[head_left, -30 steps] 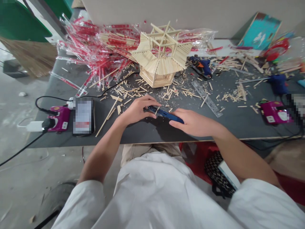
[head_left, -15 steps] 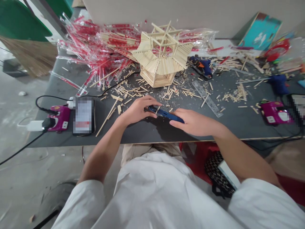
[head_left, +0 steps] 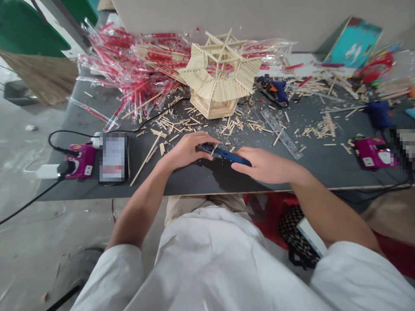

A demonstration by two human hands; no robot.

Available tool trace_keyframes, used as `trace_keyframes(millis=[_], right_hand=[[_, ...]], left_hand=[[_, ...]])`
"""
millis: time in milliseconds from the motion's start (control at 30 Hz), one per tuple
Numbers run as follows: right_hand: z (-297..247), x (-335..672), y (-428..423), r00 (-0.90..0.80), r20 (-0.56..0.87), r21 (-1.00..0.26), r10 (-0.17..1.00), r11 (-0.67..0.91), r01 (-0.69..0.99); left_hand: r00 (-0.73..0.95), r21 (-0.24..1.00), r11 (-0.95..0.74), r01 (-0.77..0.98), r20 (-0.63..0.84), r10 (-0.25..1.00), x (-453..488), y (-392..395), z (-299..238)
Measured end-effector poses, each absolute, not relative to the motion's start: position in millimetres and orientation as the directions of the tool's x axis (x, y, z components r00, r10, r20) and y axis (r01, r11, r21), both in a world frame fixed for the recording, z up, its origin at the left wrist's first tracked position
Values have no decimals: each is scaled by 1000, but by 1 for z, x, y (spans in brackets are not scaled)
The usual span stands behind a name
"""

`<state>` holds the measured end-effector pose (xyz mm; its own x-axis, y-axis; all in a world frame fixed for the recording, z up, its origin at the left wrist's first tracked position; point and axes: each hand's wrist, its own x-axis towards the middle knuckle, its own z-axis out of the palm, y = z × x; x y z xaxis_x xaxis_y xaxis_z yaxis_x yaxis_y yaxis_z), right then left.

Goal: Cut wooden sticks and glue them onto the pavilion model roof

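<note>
Tool [head_left: 227, 154] in left hand [head_left: 187, 151], right hand [head_left: 265, 166]

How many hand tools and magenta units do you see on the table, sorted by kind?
blue cutter, held by left hand and right hand: 1
blue glue guns, the right one blurred: 2
magenta units: 2
clear ruler: 1
Total: 6
</note>
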<state>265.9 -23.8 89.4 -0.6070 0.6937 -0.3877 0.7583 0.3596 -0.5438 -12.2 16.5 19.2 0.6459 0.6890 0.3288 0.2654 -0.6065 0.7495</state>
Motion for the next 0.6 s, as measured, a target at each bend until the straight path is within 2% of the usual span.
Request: trace_keyframes(millis=[600], right_hand=[[84,264,-26,-586,-382,-520,714,358,775]], left_hand=[[640,721,-623,304,330,694,-12,17,19]])
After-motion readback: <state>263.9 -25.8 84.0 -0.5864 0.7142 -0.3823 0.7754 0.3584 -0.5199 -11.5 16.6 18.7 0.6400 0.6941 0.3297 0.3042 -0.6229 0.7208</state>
